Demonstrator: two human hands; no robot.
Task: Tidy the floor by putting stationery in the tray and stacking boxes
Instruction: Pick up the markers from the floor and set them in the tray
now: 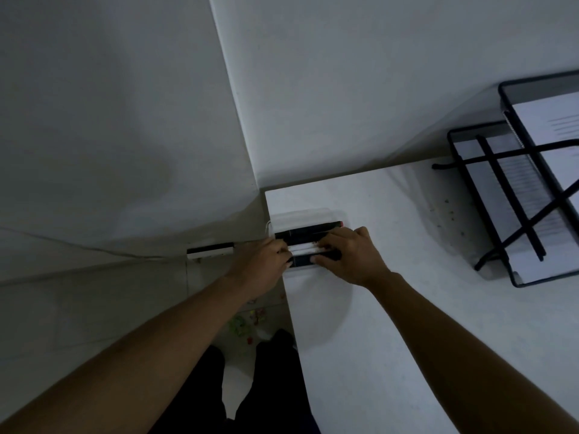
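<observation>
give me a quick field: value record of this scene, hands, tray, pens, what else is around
surface: white table, corner by the wall
tray: clear shallow tray near the table's left edge
contents: black and white markers lying side by side
left hand: on the markers' left ends
right hand: fingers laid over the markers
rack: black wire paper rack holding papers, far right
floor: small coloured items below, blurred

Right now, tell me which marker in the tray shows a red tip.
The farthest black marker, at the back of the clear tray. Its red end pokes out on the right; the nearer markers under both hands show none.
</observation>
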